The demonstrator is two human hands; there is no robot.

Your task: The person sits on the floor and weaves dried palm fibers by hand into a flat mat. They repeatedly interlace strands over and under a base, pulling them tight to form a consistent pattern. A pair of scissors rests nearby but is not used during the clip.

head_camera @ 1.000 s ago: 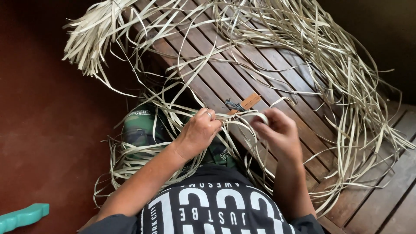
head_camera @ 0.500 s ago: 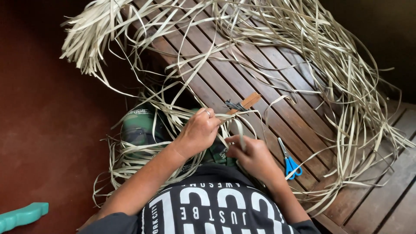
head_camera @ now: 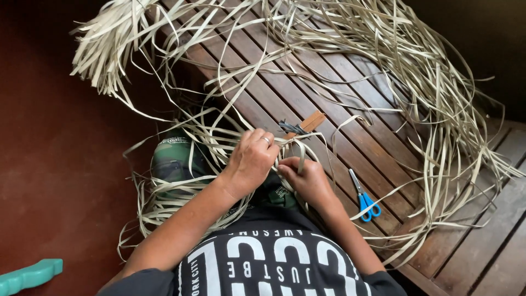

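Long pale straw strips (head_camera: 394, 60) lie in a big tangle over a slatted wooden bench (head_camera: 307, 93) and across my lap. My left hand (head_camera: 251, 162), a ring on one finger, pinches a bundle of these strips just below a small wooden-handled tool (head_camera: 304, 125). My right hand (head_camera: 304, 181) sits close beside it, fingers curled around the same strips near my body. Both hands almost touch each other. A pair of blue-handled scissors (head_camera: 364, 196) lies on the bench to the right of my right hand.
More strips hang off the bench's left end (head_camera: 109, 49) over a dark red floor (head_camera: 49, 164). A teal plastic object (head_camera: 30, 275) lies at the bottom left. My knee in camouflage fabric (head_camera: 174, 159) is under the strips.
My right hand has drawn back from the bench toward my body and now meets the left hand. The scissors, hidden under it before, are uncovered. The left hand has barely moved.
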